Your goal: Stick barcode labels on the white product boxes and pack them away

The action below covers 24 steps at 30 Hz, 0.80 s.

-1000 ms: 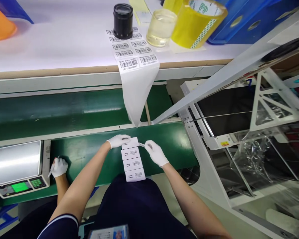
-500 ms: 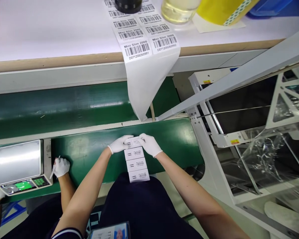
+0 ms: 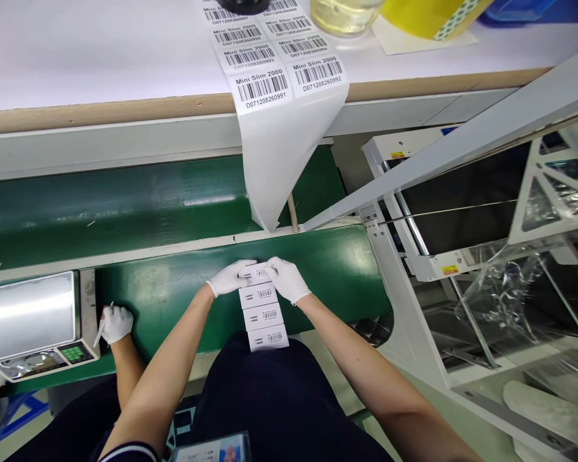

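Several small white boxes (image 3: pixel 261 308) with barcode labels lie in a row on the green conveyor belt (image 3: pixel 173 295), running from its near edge away from me. My left hand (image 3: pixel 228 278), in a white glove, rests on the left end of the farthest box (image 3: pixel 257 274). My right hand (image 3: pixel 288 278), also gloved, presses its fingers on that box's right end, over its barcode label. A sheet of barcode labels (image 3: pixel 282 74) hangs over the white bench's edge above the belt.
Another person's gloved hand (image 3: pixel 114 323) holds a thin white tool beside a weighing scale (image 3: pixel 29 321) at the left. A jar of yellowish liquid (image 3: pixel 345 13) and a yellow tape roll (image 3: pixel 433 16) stand on the bench. A metal frame with clear film (image 3: pixel 501 282) is at the right.
A second ago my right hand held a label beside the farthest box; it then moved onto the box and now presses there. My left hand stayed on the box.
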Each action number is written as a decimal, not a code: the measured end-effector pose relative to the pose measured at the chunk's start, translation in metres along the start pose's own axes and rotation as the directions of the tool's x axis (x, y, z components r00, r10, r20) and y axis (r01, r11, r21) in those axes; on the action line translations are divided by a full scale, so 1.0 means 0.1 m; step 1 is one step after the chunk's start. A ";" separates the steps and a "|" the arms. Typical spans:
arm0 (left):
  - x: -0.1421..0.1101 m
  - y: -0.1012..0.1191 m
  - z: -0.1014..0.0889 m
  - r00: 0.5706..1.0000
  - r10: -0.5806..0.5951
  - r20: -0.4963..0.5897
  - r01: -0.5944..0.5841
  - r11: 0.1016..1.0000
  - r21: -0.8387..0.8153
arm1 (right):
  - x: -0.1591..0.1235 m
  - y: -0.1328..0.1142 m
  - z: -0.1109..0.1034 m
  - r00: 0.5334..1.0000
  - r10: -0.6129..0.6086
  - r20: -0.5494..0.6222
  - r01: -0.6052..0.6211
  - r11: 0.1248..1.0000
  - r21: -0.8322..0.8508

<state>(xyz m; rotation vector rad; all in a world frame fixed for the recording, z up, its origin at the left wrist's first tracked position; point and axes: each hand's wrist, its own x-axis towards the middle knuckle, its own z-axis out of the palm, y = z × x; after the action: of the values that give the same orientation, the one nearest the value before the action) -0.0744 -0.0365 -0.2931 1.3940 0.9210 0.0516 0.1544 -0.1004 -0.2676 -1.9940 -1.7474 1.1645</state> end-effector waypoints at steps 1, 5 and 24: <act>0.00 0.00 0.00 1.000 -0.003 0.001 0.003 1.000 0.003 | 0.00 -0.02 0.00 1.000 0.007 0.005 -0.007 1.000 -0.012; 0.00 0.01 0.00 1.000 -0.007 0.013 0.007 1.000 0.005 | -0.02 -0.14 -0.01 0.999 0.023 0.032 -0.018 0.991 -0.130; -0.03 -0.03 -0.04 0.999 -0.037 -0.038 0.038 0.998 0.042 | 0.40 -0.21 0.15 0.998 0.010 -0.062 -0.017 0.993 -0.115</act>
<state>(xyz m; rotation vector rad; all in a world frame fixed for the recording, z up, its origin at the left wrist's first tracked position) -0.0802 -0.0359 -0.2941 1.4188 0.9836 0.0294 0.1273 -0.0631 -0.2794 -2.0867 -1.8113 1.0160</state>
